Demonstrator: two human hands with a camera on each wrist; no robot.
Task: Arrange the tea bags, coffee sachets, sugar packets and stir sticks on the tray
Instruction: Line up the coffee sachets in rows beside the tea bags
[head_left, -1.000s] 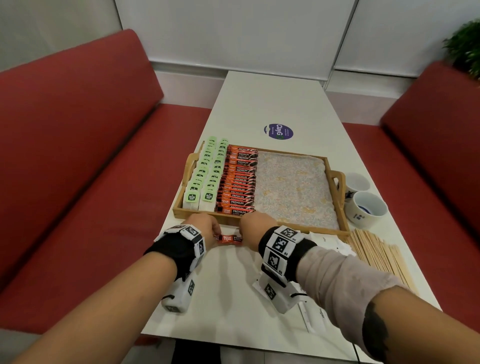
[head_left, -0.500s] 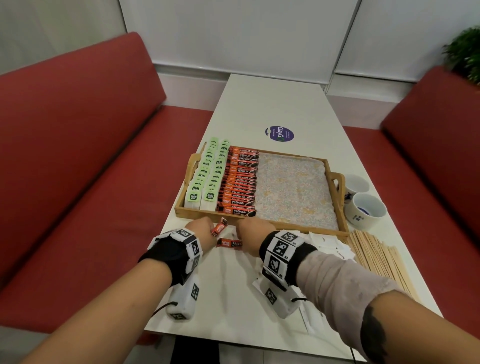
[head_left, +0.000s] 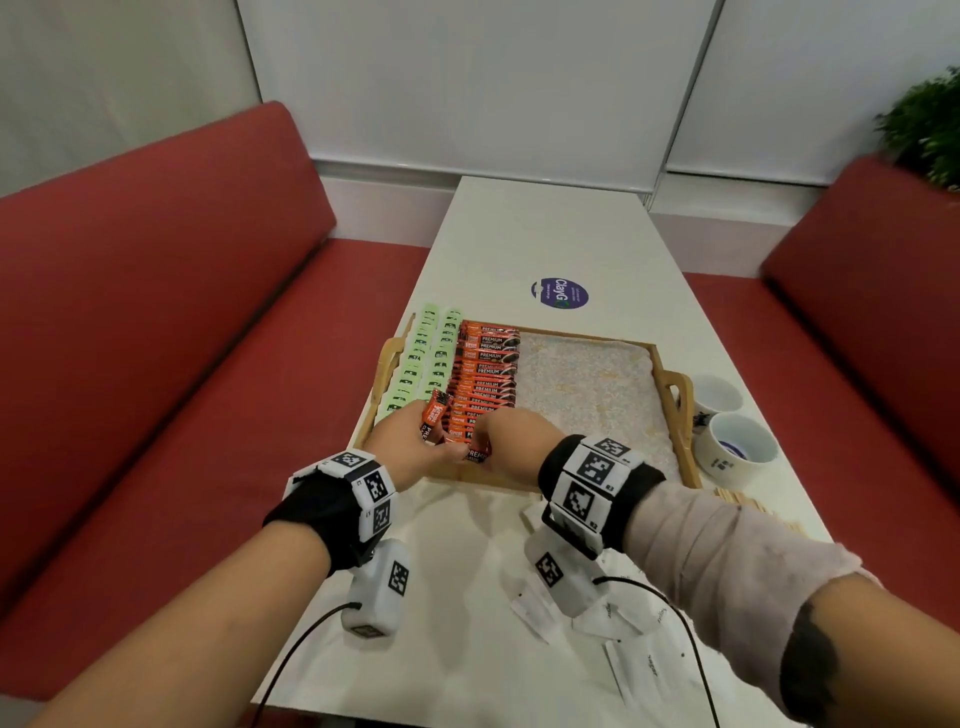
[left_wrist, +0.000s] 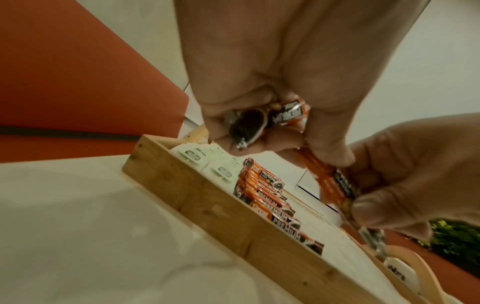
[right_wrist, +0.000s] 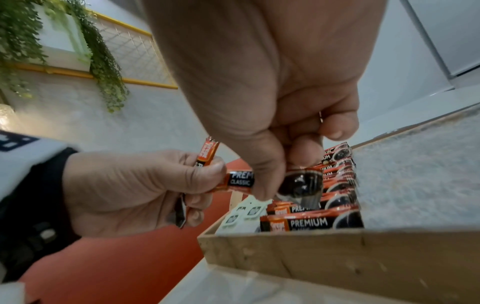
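A wooden tray (head_left: 671, 415) holds two rows of green tea bags (head_left: 415, 364) and a row of orange coffee sachets (head_left: 485, 374); its right half is bare mat. My left hand (head_left: 415, 436) grips one coffee sachet (head_left: 435, 413) upright over the tray's near left corner; it shows as the sachet (left_wrist: 270, 121) in the left wrist view. My right hand (head_left: 501, 431) pinches a second sachet (right_wrist: 240, 180) held level just above the row, its far end at my left fingers. White sugar packets (head_left: 535, 608) and wooden stir sticks (head_left: 748, 501) lie on the table.
Two white cups (head_left: 737, 447) stand right of the tray. A purple sticker (head_left: 559, 293) marks the white table (head_left: 545, 234) beyond it. Red benches (head_left: 156, 312) run along both sides, and a plant (head_left: 924, 124) stands at far right.
Both hands have lifted from the table in front of the tray to over its near left corner. The left picked up one sachet first, then the right took the one left lying there.
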